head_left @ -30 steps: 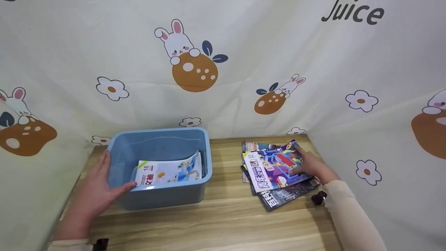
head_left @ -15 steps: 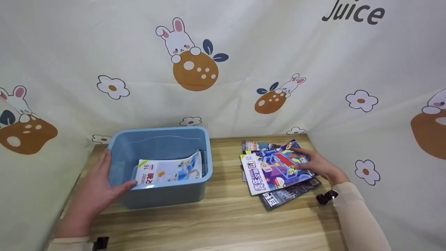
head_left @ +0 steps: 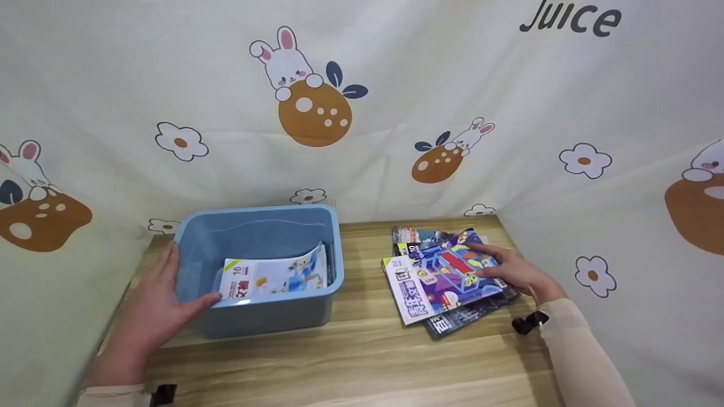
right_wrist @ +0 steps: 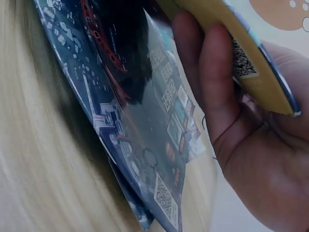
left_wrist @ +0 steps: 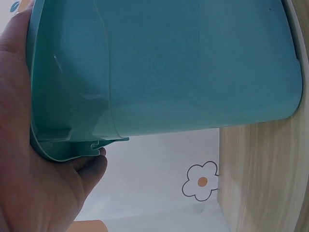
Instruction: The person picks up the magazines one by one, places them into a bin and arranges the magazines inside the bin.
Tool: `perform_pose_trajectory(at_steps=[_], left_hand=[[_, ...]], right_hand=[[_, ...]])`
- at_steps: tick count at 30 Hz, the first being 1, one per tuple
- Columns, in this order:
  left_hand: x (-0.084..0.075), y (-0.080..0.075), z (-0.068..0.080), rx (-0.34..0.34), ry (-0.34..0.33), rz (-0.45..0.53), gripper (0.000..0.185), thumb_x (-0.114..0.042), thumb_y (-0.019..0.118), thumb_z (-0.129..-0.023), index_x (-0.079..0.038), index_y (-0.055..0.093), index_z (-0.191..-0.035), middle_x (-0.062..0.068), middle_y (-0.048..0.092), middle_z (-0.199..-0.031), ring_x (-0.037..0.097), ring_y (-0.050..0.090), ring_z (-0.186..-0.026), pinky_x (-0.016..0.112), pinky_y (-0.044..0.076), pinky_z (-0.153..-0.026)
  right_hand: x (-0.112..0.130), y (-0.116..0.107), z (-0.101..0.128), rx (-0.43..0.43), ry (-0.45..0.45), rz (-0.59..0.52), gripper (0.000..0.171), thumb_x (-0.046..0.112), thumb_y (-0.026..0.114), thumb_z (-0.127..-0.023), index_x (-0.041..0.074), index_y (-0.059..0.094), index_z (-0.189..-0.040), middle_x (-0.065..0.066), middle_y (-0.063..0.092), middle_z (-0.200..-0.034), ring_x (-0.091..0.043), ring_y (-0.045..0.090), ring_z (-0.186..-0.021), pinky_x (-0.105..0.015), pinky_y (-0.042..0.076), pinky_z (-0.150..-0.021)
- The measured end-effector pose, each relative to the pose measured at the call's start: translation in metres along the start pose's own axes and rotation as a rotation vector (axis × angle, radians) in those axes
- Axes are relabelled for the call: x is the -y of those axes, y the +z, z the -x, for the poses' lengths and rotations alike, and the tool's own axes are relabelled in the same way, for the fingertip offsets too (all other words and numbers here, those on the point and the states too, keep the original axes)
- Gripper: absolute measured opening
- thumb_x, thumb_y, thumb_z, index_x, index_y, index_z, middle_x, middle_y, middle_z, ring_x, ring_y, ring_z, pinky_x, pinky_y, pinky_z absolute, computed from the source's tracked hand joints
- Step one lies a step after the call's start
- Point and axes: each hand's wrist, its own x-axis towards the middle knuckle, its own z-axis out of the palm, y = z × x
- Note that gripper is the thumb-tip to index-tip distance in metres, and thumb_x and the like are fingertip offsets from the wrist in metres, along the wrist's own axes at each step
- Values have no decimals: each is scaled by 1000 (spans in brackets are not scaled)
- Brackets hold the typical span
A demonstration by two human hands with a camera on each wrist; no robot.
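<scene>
I count one smooth blue plastic bin (head_left: pixel 260 271) holding one curled glossy magazine (head_left: pixel 275 277); my left hand (head_left: pixel 153 308) grips its rim corner. My right hand (head_left: pixel 517 274) pinches the top magazine (head_left: pixel 441 277) of a fanned stack (head_left: pixel 461 316) on the wood-grain table (head_left: pixel 362 350), at least three visible.

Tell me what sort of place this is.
Probably a small home desk nook: a wooden table closed in by a cartoon rabbit cloth, with a blue bin and stacked magazines.
</scene>
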Motion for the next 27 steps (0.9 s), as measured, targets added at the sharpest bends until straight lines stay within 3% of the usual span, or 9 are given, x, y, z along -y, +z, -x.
perform_pose_trajectory(at_steps=[6,10,17,27], left_hand=[[1,0,0,16,-8,1,139,-74,79,-90,0,-1,-175,34,6,-180,66,20,-158,91,26,-113],[0,-1,0,-2,6,8,138,-74,79,-90,0,0,-175,33,6,-180,66,20,-158,91,26,-112],[0,-1,1,-20,15,25,137,-73,80,-90,0,1,-176,32,7,-181,66,17,-159,92,24,-112],[-1,-1,0,-12,0,10,138,-76,79,-89,-1,1,-176,32,7,-180,66,19,-159,93,25,-110]], right_hand=[[2,2,0,-8,-14,-181,85,23,85,-100,36,42,-173,-26,30,-172,-36,64,-126,-41,64,-97],[6,5,-1,-62,-28,-254,84,23,85,-101,35,42,-172,-25,28,-173,-33,65,-125,-38,64,-96],[26,12,0,-122,-79,-389,83,19,83,-102,33,41,-173,-25,35,-167,-28,73,-115,-39,66,-93],[44,20,1,-158,-135,-427,78,18,81,-104,35,45,-171,-22,31,-169,-25,70,-117,-34,66,-92]])
